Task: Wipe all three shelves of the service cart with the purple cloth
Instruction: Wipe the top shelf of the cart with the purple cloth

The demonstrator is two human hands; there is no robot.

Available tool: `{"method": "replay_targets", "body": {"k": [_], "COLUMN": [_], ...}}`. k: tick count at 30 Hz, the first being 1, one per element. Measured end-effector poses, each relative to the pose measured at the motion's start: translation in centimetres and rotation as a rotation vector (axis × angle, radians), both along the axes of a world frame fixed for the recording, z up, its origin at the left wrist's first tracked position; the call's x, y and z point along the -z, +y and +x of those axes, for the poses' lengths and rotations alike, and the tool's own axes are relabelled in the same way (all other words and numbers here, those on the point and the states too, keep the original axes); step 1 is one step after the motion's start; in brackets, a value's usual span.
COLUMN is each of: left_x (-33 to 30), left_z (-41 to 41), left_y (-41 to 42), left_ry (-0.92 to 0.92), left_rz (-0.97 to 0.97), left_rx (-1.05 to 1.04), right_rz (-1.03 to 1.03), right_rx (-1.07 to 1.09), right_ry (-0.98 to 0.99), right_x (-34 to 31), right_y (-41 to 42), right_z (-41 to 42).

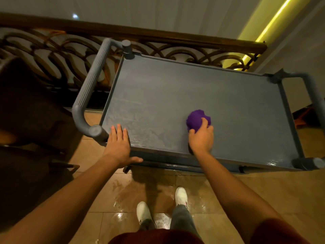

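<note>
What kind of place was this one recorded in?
Probably a hotel or restaurant landing indoors: a grey service cart stands on a glossy tiled floor beside an ornate railing with a wooden handrail. A lit cove strip glows above.

A single head-worn wide-angle camera looks steeply down and forward from standing height, close above the service cart's top shelf [202, 95], with tiled floor [228, 199] below and an ornate railing [70, 55] beyond.
</note>
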State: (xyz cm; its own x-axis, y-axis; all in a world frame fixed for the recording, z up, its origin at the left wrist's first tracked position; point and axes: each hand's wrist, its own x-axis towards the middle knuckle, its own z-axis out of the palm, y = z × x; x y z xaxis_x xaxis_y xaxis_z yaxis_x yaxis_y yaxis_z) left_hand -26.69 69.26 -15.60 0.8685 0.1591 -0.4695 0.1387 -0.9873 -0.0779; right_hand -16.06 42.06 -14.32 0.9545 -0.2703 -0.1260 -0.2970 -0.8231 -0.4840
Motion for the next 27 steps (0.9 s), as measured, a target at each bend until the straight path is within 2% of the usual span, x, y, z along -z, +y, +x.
{"method": "replay_targets", "body": {"k": [6,9,17,21,27], "left_x": [0.6,0.4,-0.2,0.0,0.2], "left_z": [0.3,0.3,0.4,0.3,0.2], "left_y": [0.3,0.5,0.4,0.2,0.4], "left_ry": [-0.011,0.017,0.037,0.041,0.034], "left_rz": [-0.003,0.001,-0.01,0.0,0.006], "left_rx": [-0.01,-0.009,0.011,-0.004,0.001], "right_rz": [0.041,0.105,0.205,0.14,-0.042], "right_rx": [-0.203,-0.394,-0.98,-0.985,-0.776], "right_ry": [0.021,0.005,0.24,0.332,0.353], "right_x": [0.5,0.9,-0.1,-1.1,-2.2], "right_y": [10.6,13.1,5.1,0.4,-9.5], "right_z": [-2.7,-4.9,-1.9,-0.4,-0.1]}}
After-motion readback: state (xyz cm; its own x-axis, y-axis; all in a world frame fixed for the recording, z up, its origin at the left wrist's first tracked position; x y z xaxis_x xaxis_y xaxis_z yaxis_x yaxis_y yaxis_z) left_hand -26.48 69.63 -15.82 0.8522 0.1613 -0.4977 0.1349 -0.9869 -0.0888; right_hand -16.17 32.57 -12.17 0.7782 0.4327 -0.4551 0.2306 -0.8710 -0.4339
